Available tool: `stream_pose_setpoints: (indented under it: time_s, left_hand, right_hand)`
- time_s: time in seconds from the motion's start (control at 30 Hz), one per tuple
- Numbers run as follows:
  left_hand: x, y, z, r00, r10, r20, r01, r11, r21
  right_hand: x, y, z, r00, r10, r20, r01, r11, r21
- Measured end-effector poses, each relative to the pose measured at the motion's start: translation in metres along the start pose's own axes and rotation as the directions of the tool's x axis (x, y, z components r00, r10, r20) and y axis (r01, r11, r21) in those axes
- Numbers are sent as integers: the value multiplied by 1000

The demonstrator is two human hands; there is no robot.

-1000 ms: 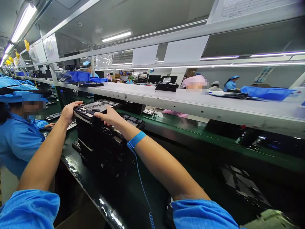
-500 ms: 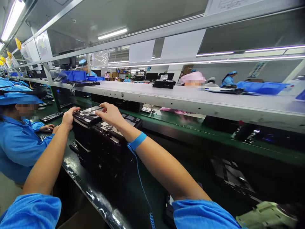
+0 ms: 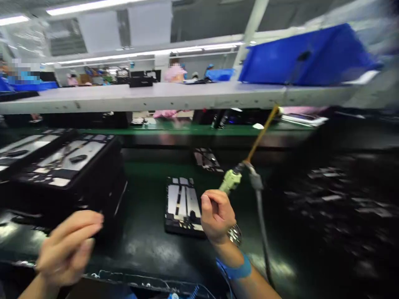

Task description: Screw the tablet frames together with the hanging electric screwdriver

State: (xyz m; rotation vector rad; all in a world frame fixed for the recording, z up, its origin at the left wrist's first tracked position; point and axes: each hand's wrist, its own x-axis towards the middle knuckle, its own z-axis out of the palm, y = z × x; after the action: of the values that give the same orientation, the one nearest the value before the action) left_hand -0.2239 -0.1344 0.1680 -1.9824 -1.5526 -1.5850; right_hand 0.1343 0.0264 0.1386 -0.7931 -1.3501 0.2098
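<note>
My left hand (image 3: 68, 249) is near the bench's front edge, in front of a tall stack of tablet-like device housings (image 3: 77, 162). It is blurred, with the fingers stretched out, the thumb apart and nothing visible in it. My right hand (image 3: 218, 216) is closed with curled fingertips beside a single opened device housing (image 3: 183, 203) on the bench; whether something small is in it cannot be made out. Just behind that hand hangs a light green electric screwdriver (image 3: 231, 181). A blue wrist strap (image 3: 238, 268) circles my right wrist.
A yellow cord (image 3: 263, 133) and a grey cable (image 3: 260, 220) run to the screwdriver. Another opened housing (image 3: 207, 160) lies farther back. Dark stacked parts (image 3: 339, 199) fill the right side. A white shelf (image 3: 174, 97) crosses above, with a blue bin (image 3: 299, 58) on it.
My view has swung right. Both hands have come off the housings on the left; my right hand is now by the single housing and the hanging screwdriver.
</note>
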Motion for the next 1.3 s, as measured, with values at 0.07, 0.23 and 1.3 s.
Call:
stream_pose_setpoints:
  time_s: [0.07, 0.23, 1.3]
  left_hand:
    - [-7, 11, 63, 932, 124, 340, -74, 985, -154]
    - [-14, 11, 201, 791, 64, 609, 30, 989, -143]
    - [-61, 26, 266, 710, 367, 601, -218, 926, -308]
  right_hand:
    - [-19, 32, -20, 993, -11, -119, -15, 977, -215]
    - [-4, 86, -37, 940, 246, -236, -323, 867, -381]
    - [5, 122, -59, 903, 428, -35, -421, 898, 125]
